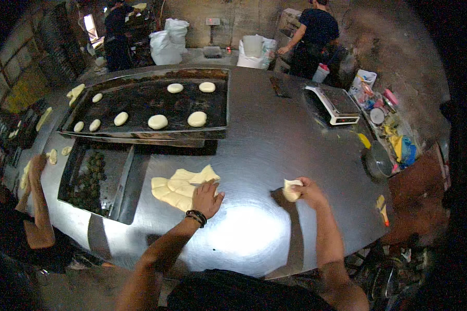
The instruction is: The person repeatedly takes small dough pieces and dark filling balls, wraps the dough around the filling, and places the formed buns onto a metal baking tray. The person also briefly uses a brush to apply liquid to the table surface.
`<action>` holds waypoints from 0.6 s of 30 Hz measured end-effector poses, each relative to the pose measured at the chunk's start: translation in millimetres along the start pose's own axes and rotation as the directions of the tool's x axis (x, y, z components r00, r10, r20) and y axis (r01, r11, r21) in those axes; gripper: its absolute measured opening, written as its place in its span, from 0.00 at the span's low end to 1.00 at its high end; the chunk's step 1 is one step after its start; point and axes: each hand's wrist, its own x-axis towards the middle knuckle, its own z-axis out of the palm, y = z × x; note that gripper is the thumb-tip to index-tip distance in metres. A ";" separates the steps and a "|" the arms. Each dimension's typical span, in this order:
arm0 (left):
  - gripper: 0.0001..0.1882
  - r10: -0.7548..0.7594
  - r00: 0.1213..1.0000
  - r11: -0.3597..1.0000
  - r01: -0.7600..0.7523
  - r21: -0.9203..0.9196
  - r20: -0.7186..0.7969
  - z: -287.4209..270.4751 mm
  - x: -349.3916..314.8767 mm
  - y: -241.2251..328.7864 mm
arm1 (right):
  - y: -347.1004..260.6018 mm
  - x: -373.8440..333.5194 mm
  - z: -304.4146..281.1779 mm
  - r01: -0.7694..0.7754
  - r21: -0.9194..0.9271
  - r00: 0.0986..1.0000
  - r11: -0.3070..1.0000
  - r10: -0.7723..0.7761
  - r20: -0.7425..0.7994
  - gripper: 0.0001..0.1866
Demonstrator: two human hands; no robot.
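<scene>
A flattened, uneven slab of pale dough (172, 191) lies on the metal table (254, 150) in front of me. My left hand (207, 199) rests palm down on the slab's right side, its fingers stretched out. A thin grey edge shows by those fingertips; I cannot tell what it is. Off to the right, my right hand (311, 192) is raised a little over the table, closed around a small dough piece (291, 188). The piece sticks out leftward from between thumb and fingers. My palm hides the rest of it.
Beyond the slab stands a dark baking tray (150, 106) with several dough rounds. A shallow tray (125, 192) of dark balls sits left, beside a co-worker's arm (39, 207). At the right are a scale (337, 103), an orange-handled brush (383, 210) and a cluttered shelf. Two people stand behind.
</scene>
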 end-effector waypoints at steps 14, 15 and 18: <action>0.25 -0.663 0.653 0.556 0.103 -0.825 -0.365 -94.8 -96.3 10.5 | -42.7 -135.3 287.7 0.195 0.108 0.835 0.975 -0.223 0.502 0.21; 0.25 -0.685 0.668 0.495 0.135 -0.858 -0.290 -99.1 -108.5 -5.0 | -49.9 -136.0 299.3 0.213 0.146 0.777 0.966 -0.258 0.574 0.20; 0.36 -0.714 0.665 0.490 0.252 -0.834 -0.218 -112.7 -147.9 -61.3 | -65.9 -135.0 343.0 0.419 0.026 0.681 0.907 -0.333 0.652 0.20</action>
